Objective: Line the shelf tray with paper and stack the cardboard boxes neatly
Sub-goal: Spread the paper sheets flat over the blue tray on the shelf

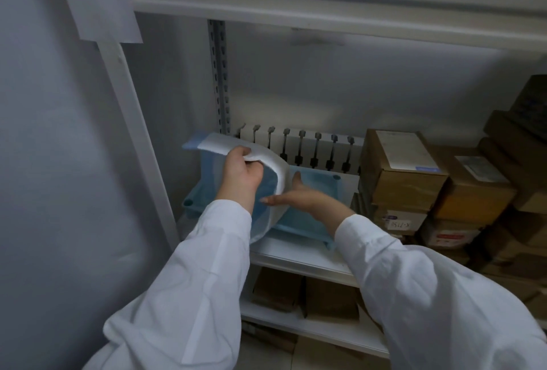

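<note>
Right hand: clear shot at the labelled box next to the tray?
Probably yes. The right hand lies open in the blue tray, holding nothing; the labelled box stands just to its right, nothing between. The left hand grips the paper.

Upside-down label (399, 224) on cardboard box (420, 217): "K-7…", rest unclear.

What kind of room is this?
Probably a storeroom, maybe in a lab: white metal shelves, cardboard boxes stacked beside a blue tray, and a person in white sleeves whose left hand holds paper.
</note>
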The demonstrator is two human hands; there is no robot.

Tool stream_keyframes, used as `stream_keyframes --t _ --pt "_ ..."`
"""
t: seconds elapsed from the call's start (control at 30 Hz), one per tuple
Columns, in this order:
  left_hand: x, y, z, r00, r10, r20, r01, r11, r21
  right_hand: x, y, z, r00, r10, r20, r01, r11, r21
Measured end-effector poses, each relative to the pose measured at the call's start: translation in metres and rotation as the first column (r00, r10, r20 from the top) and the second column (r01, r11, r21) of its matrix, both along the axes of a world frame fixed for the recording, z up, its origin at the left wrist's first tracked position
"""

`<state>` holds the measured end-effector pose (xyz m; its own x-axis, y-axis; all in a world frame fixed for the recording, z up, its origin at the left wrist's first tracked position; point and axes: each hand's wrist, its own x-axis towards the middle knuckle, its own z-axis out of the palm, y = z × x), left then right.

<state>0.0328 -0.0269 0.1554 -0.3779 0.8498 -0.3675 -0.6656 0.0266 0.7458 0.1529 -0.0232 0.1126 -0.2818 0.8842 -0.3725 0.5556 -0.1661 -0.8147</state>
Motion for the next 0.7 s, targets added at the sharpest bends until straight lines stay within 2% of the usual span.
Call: stream_keyframes --t 0.07,0.13,0.17,0.23,0.3,0.4,0.5,0.57,0.63,0.7 --pt "0.006 0.003 -0.002 0.996 0.005 0.09 -0.008 0.999 0.039 -0.004 0.0 -0.002 0.994 -0.077 0.082 0.077 0.997 0.005" --pt "0.011 0.003 -0.005 0.992 0.035 0.124 -0.037 0.999 0.015 -0.002 -0.001 0.003 0.979 -0.178 0.103 0.186 0.98 -0.071" --pt "0.012 0.003 -0.007 0.987 0.032 0.156 -0.034 0.999 0.009 0.001 -0.003 0.005 0.968 -0.243 0.058 0.249 0.958 -0.139" --pt "0.012 0.001 -0.012 0.98 0.034 0.194 -0.038 0.999 0.016 0.007 0.001 0.002 0.923 -0.36 -0.135 0.32 0.914 -0.249" --pt "0.012 -0.001 -0.016 0.969 0.03 0.244 -0.041 0.998 0.042 0.012 0.007 -0.002 0.87 -0.386 -0.308 0.322 0.916 -0.238" --pt "0.012 -0.012 -0.015 0.951 -0.021 0.309 -0.021 0.991 0.133 0.016 0.003 0.0 0.864 -0.341 -0.371 0.351 0.935 -0.045" --pt "0.013 -0.013 -0.021 0.987 -0.05 0.155 0.03 0.991 0.129 0.023 0.002 -0.004 0.941 -0.232 -0.245 0.298 0.912 0.283" --pt "0.009 -0.007 -0.025 0.996 -0.083 0.036 0.081 0.995 0.06 0.026 0.002 -0.008 0.967 -0.167 -0.192 0.233 0.883 0.407" --pt "0.003 0.0 -0.028 0.994 -0.098 -0.056 0.097 0.995 -0.021 0.029 0.006 -0.013 0.989 -0.142 -0.029 0.136 0.84 0.525" --pt "-0.003 0.01 -0.032 0.987 -0.127 -0.095 0.126 0.992 -0.019 0.031 0.013 -0.014 0.974 -0.157 0.162 0.031 0.805 0.593"
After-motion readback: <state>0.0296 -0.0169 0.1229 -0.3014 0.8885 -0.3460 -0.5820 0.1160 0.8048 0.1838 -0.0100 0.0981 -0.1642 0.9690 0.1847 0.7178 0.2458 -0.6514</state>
